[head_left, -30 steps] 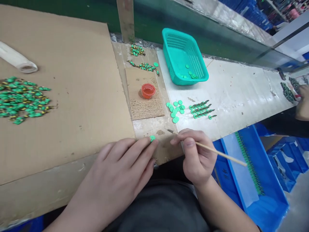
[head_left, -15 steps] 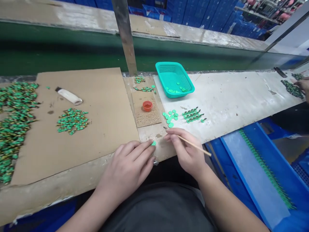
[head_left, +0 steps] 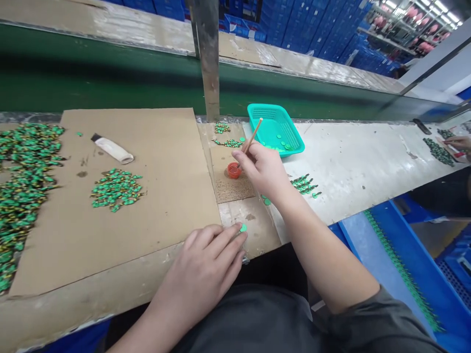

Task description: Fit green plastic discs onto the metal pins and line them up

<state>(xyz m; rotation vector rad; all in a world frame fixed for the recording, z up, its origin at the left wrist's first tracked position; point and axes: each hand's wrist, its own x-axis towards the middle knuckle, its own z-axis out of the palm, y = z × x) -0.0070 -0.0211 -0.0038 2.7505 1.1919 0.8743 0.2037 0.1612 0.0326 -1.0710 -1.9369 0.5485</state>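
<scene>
My right hand (head_left: pixel 261 166) pinches a thin wooden brush (head_left: pixel 255 131), its lower end dipped at a small red cup (head_left: pixel 233 170). The cup stands on a piece of cardboard (head_left: pixel 235 191) with a speckled front part. Near the table's front edge, the fingertips of my left hand (head_left: pixel 211 255) press against a small round green disc (head_left: pixel 243 228). Several more green discs (head_left: pixel 266 200) lie partly hidden under my right wrist. To the right of that wrist, green discs with dark upright pieces (head_left: pixel 303 184) stand in rows.
A turquoise basket (head_left: pixel 298 142) holds several green discs. On a large cardboard sheet (head_left: pixel 172 186) lie a white tube (head_left: pixel 113 149) and a small pile of green-and-gold pieces (head_left: pixel 117 189). A metal post (head_left: pixel 209 63) rises behind. Another person's hand (head_left: pixel 459 142) is far right.
My right hand has moved up and forward from beside my left hand to the red cup, and the brush now points upward. My left hand stays at the green disc.
</scene>
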